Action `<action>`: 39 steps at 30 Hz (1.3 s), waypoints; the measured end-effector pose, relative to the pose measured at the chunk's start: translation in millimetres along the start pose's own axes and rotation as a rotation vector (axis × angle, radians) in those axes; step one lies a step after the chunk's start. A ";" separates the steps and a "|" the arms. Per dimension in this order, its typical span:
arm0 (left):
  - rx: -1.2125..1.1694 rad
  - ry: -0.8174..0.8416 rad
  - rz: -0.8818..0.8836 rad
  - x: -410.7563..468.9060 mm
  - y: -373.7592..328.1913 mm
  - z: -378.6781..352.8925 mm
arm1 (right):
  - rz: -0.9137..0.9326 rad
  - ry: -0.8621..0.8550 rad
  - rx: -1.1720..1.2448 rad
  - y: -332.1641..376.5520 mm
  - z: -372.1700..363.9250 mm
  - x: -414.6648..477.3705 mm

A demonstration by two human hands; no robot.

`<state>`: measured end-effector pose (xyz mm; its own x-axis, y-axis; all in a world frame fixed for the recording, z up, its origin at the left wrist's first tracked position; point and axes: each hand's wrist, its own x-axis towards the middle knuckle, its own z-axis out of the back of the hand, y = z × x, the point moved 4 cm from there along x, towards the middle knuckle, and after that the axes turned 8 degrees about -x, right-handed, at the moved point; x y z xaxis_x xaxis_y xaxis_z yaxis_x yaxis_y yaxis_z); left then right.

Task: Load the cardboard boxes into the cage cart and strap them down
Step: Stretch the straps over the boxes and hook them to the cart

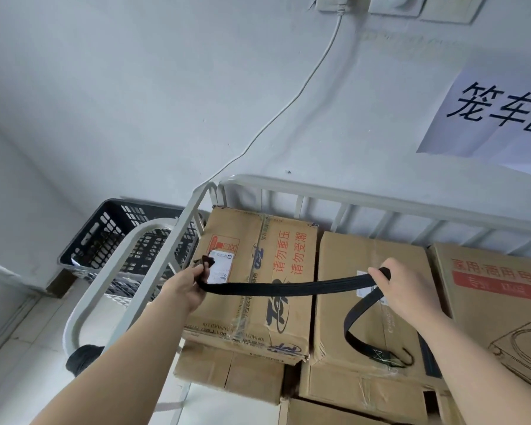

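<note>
Strapping step in hand; cardboard boxes (252,240) sat stacked inside cage cart (319,191) with pale tubular rails. Left hand (187,286) pinched end of flat black woven strap (288,289), slack across taped, creased box tops; right hand (402,289) curled round it, metal hook (408,356) dangling. Next probably: hook onto rail, tighten

Storeroom — stacked cardboard boxes (258,289), cage cart (380,204), wall sign (491,118).
</note>
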<state>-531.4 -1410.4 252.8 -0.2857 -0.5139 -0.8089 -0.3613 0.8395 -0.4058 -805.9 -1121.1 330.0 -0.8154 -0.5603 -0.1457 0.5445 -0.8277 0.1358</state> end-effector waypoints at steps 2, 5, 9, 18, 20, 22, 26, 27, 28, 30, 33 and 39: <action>0.000 -0.041 0.000 19.9 -2.1 -1.5 | -0.006 0.023 -0.004 3.7 -3.3 7.1; 0.022 -0.097 -0.008 46.8 -7.9 -4.6 | -0.010 0.063 -0.006 8.3 -10.4 21.4; 0.002 -0.130 0.018 74.4 -14.7 -12.5 | -0.002 0.076 0.019 13.5 -27.0 46.9; 0.120 -0.222 0.096 123.5 -20.3 -4.9 | -0.002 0.115 0.031 12.9 -65.5 88.6; 0.119 -0.243 0.087 136.3 -17.3 -1.4 | 0.009 0.116 0.014 16.3 -71.3 93.6; 0.082 -0.245 0.070 145.8 -14.2 -4.5 | 0.016 0.112 0.010 19.2 -76.5 98.8; 0.013 -0.302 -0.015 166.0 -18.1 -11.0 | 0.041 0.086 0.048 23.4 -86.4 110.4; -0.002 -0.325 -0.043 171.6 -21.4 -12.2 | 0.045 0.086 0.051 24.8 -88.8 113.1; -0.019 -0.346 -0.066 177.3 -24.9 -13.3 | 0.048 0.086 0.052 26.2 -90.9 115.8; -0.031 -0.370 -0.103 186.5 -32.0 -18.2 | 0.061 0.076 0.027 30.1 -93.3 120.7; -0.061 -0.359 -0.142 200.0 -40.9 -29.5 | 0.076 0.075 0.011 35.1 -96.4 126.1; 0.018 -0.290 -0.146 208.8 -31.2 -44.0 | 0.089 0.083 0.097 25.5 -102.7 126.5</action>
<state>-618.9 -1551.6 115.4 0.0336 -0.5594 -0.8282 -0.3630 0.7652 -0.5316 -874.9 -1216.3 214.4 -0.7435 -0.6351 -0.2091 0.5890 -0.7702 0.2448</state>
